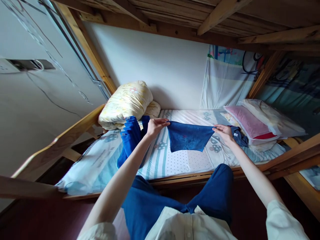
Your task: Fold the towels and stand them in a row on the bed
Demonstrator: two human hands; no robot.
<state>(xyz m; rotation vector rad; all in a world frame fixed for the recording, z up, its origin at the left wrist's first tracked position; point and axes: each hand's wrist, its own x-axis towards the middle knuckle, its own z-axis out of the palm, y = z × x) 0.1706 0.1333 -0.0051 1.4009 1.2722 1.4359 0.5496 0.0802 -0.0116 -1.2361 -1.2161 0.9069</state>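
At centre frame, a blue cloth (188, 139) hangs stretched between two hands above the striped mattress (175, 160). The left hand (155, 126) pinches its left corner shut between fingers and thumb, and the right hand (224, 132) clamps the right corner the same way, so the hands stand well apart with the top edge taut and the lower point sagging toward the sheet. Keeping that top edge level and equally tensioned looks like the way to hold it cleanly, with neither corner slipping. Just left of the cloth, a pleated blue garment (130, 140) drapes off the bed edge below a yellow pillow (126, 103). At right lie a pink pillow (247, 125) and a dark bundle (239, 136). Wooden bunk slats (220, 16) run overhead.
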